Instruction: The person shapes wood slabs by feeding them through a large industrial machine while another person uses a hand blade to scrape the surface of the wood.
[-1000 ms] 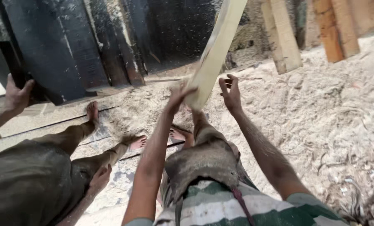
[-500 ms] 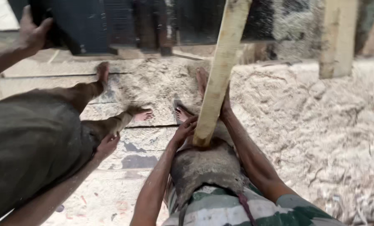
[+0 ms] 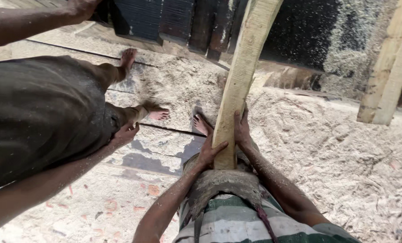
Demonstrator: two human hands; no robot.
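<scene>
A long pale wooden plank (image 3: 241, 76) stands nearly upright in front of me, its lower end against my waist. My left hand (image 3: 208, 150) grips its lower left edge with the thumb across the face. Slightly higher up, my right hand (image 3: 241, 128) clasps the right edge. My bare foot (image 3: 202, 124) shows just left of the plank on the floor.
A co-worker in dark shorts (image 3: 39, 117) stands barefoot at my left, one hand (image 3: 125, 135) hanging near my left arm, the other arm (image 3: 34, 20) reaching up left. Deep sawdust (image 3: 336, 153) covers the right. Dark planks (image 3: 165, 22) and pale timbers (image 3: 388, 76) stand behind.
The plank has come closer and more upright, its end now at my waist. Both hands slid down and closed around its lower end. The view tilted downward.
</scene>
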